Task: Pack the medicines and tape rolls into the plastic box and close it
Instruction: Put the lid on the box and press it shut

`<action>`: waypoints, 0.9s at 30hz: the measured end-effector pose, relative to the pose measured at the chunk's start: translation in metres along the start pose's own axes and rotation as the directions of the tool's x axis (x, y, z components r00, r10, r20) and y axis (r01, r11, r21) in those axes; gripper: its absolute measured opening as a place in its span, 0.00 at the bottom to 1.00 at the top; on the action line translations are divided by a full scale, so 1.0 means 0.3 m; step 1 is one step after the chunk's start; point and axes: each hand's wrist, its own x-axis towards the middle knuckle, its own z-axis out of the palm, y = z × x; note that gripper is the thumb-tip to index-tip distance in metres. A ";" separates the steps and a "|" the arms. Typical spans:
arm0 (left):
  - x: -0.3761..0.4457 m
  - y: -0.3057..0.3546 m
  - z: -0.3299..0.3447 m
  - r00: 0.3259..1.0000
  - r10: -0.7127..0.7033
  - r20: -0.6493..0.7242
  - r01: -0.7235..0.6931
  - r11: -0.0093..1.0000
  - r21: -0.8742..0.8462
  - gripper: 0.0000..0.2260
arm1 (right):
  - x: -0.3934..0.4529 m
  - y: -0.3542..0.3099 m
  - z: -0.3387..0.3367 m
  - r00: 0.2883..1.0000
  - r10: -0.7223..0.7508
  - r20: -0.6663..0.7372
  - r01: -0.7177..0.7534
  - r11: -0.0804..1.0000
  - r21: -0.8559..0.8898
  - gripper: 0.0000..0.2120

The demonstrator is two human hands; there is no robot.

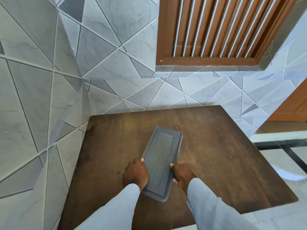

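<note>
The grey plastic box (162, 161) lies lid-up on the dark wooden table (224, 155), between both hands. The left hand (135, 174) curls over its left long edge, the right hand (181, 175) pinches the right edge, thumb on the rim. No medicines or tape rolls show – likely inside already. The box looks light, stiff and smooth, perhaps slippery – best held at the rim, pressing the lid edges down to snap it shut
</note>
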 end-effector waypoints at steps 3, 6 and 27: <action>0.015 0.013 -0.004 1.000 0.015 0.021 -0.016 0.999 0.044 0.21 | 0.008 -0.030 -0.029 0.992 0.073 0.102 -0.072 0.997 -0.016 0.07; 0.055 0.015 -0.010 0.997 0.066 0.036 -0.070 0.992 0.102 0.21 | 0.038 -0.097 -0.073 0.995 -0.065 0.069 0.080 0.966 -0.248 0.15; 0.195 0.076 -0.023 0.930 -0.311 -0.197 0.314 0.949 -0.016 0.27 | 0.409 -0.434 -0.126 0.863 -0.386 0.324 0.491 0.497 -0.715 0.24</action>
